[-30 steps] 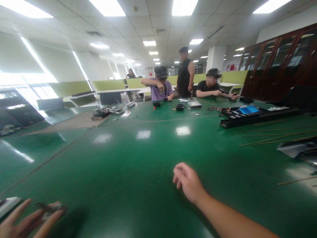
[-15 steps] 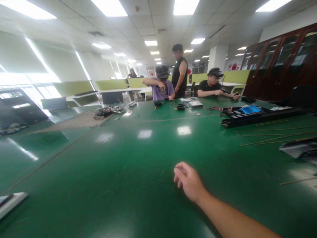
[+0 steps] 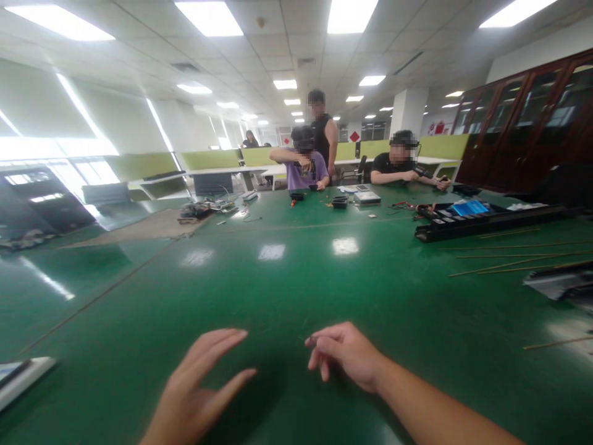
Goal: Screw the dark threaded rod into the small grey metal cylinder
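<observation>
At the left edge, a flat white box [image 3: 34, 378] sits on the green table [image 3: 278, 284]. Next comes the left hand [image 3: 197, 377], spread wide with nothing in it. To its right, over the table, the right hand [image 3: 345, 353] pinches a tiny dark thing [image 3: 312, 340], too small to name, at its fingertips, and farther right lie thin brown sticks [image 3: 514, 255].

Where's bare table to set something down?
Biggest patch: green tabletop beyond the left hand and right hand, bounded right by thin rods. Second: between the left hand and the white-edged item at lower left. Crowded: right side, with thin rods and the long black tray; far edge, with black boxes.
</observation>
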Demonstrator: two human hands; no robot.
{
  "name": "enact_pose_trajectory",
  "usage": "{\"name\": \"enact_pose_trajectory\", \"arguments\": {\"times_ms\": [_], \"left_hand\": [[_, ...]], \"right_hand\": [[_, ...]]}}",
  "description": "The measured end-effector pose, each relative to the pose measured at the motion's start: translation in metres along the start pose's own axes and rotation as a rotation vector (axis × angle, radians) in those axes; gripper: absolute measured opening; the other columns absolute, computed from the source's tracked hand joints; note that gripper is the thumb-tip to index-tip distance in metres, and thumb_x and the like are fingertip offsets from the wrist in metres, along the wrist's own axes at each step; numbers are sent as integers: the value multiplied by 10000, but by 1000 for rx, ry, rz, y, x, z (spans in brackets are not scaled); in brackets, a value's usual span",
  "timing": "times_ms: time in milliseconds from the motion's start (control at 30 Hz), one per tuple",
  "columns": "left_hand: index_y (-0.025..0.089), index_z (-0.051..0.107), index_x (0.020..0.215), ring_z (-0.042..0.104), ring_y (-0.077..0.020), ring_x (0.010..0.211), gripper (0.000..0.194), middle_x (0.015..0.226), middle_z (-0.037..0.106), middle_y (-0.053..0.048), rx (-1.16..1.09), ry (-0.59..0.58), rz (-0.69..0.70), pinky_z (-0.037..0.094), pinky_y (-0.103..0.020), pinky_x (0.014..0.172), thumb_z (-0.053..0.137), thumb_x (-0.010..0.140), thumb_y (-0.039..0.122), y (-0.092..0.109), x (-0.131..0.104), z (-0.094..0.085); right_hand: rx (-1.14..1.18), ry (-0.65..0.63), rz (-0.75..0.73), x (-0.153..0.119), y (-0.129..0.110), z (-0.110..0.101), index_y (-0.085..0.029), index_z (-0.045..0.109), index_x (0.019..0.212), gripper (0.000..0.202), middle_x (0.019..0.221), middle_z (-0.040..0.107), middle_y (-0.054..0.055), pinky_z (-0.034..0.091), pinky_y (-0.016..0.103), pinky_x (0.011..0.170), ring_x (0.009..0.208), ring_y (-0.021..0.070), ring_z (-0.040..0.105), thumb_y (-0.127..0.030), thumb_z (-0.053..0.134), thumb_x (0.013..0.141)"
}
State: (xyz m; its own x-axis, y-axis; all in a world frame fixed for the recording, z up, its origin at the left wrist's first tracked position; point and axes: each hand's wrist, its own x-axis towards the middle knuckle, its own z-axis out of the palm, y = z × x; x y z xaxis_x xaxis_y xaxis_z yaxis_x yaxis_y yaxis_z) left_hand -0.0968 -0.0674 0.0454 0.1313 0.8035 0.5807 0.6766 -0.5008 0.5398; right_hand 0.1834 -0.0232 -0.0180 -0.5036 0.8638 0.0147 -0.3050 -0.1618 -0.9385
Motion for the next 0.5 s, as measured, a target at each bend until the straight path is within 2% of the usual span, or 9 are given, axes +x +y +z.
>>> {"name": "enact_pose_trajectory", "arguments": {"times_ms": [100,167,233,367,433,500], "left_hand": [[336,669,1217,649,-291,1087,521,1174,705,-75,-103,-212,124,537,-446,964,815,718,302,28,17,52],[325,740,1087,661,-279,1072,305,1071,746,-66,-254,-272,159,555,-436,931,748,790,258,43,27,79],[307,775,989,683,-271,1019,204,989,764,-66,-349,-259,131,572,-427,891,700,824,216,53,32,96],[284,782,958,701,-260,953,189,967,766,-68,-430,-172,45,586,-390,846,728,793,213,62,29,106],[290,780,936,710,-238,904,159,936,768,-48,-418,-162,27,588,-350,816,714,807,226,60,26,100],[301,775,910,712,-218,849,126,904,765,-19,-333,-138,-1,585,-324,794,695,825,255,53,22,83]], "right_hand": [[89,-87,13,0,3,-1,-79,724,863,492,709,723,92,411,220,458,446,109,578,-557,741,746],[145,-117,5,0,3,-1,-84,721,774,524,680,708,86,430,228,472,470,116,578,-603,752,706],[197,-119,2,0,3,0,-90,702,698,558,633,683,74,438,234,482,482,117,566,-644,764,659],[252,-99,1,1,3,3,-95,686,685,558,594,646,51,429,229,480,499,120,561,-646,771,652],[247,-124,12,1,3,2,-92,702,733,561,641,669,65,439,235,493,521,126,574,-648,751,677],[234,-146,42,1,4,-1,-89,723,850,575,696,701,81,450,244,513,527,129,587,-642,738,696]]}}
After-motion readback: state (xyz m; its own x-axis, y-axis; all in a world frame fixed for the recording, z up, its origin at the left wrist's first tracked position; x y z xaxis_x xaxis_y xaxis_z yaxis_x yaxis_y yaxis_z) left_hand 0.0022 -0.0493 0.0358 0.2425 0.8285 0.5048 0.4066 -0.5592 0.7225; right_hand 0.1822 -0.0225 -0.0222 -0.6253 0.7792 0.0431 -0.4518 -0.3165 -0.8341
